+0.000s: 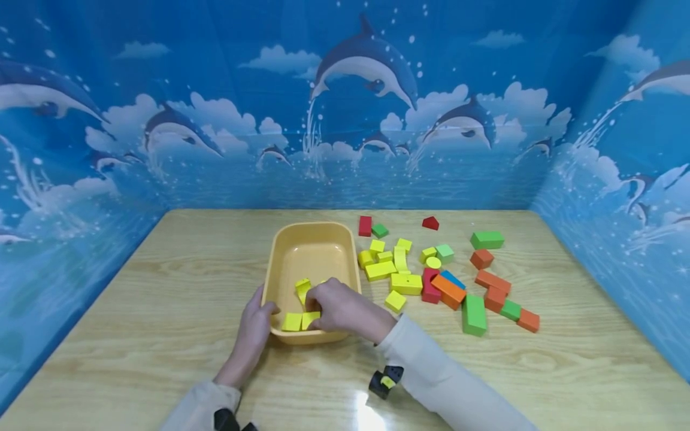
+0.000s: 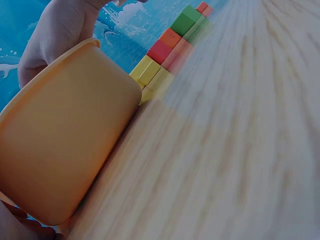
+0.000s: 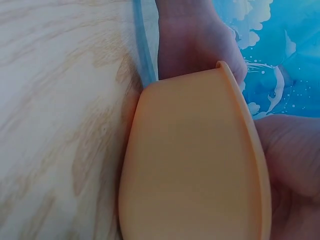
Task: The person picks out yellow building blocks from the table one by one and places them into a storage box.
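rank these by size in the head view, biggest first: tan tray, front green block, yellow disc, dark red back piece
1. Tan tray, by far
2. Front green block
3. Yellow disc and dark red back piece: too alike to rank, the red one lying farther away

A beige rectangular plastic tub (image 1: 308,338) stands on the pale wood-grain bench (image 1: 135,299), yellow blocks (image 1: 291,322) in its near half. Loose yellow blocks (image 1: 380,271) lie right of it; farther right, orange-red blocks (image 1: 492,282). Behind the bench hangs a blue dolphin-print backdrop (image 1: 269,173).
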Action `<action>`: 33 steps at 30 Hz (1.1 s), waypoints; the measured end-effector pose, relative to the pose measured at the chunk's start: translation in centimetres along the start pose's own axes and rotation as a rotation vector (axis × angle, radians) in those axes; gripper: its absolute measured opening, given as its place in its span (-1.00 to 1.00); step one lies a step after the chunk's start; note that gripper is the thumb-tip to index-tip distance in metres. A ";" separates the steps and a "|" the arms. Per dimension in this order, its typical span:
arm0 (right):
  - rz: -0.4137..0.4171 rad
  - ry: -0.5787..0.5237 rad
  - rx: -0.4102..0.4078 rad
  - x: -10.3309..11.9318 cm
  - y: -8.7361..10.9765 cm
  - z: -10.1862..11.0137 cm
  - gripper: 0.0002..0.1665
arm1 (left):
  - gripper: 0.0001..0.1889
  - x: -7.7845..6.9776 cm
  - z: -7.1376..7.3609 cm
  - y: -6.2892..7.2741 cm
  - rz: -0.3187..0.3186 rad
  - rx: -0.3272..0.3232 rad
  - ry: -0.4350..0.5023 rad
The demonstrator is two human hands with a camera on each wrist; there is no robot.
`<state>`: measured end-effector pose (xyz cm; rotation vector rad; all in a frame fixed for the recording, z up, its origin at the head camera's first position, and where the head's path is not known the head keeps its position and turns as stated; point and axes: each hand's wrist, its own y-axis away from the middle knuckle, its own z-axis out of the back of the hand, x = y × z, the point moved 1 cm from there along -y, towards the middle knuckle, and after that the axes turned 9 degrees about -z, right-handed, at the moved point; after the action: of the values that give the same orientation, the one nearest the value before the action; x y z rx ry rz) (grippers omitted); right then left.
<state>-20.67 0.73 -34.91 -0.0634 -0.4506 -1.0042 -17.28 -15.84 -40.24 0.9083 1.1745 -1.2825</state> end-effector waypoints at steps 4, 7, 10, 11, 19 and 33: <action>0.003 -0.028 -0.025 -0.4 0.3 0.1 -0.77 | -0.26 0.0 -0.1 0.0 -0.001 0.003 0.001; 0.032 -0.055 -0.097 -1.1 0.9 0.6 -0.74 | -0.26 0.0 0.0 0.0 0.004 0.011 0.002; 0.041 -0.060 -0.216 -2.3 1.5 1.7 -0.74 | -0.25 0.0 0.1 0.1 0.010 0.015 0.007; 0.030 -0.058 -0.256 -2.8 1.8 2.1 -0.74 | -0.25 0.0 0.1 0.1 0.012 0.015 0.008; -0.263 0.050 -0.367 -8.6 3.8 4.6 -0.68 | -0.28 0.0 -0.1 0.1 -0.010 0.007 0.023; -0.484 0.167 -0.231 -12.3 4.7 3.1 -0.77 | -0.26 -0.1 -0.2 0.1 -0.002 0.006 0.039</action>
<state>-23.40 13.92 -36.26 -0.0791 -0.1953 -1.5231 -17.24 -15.60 -40.21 0.9406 1.2029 -1.2753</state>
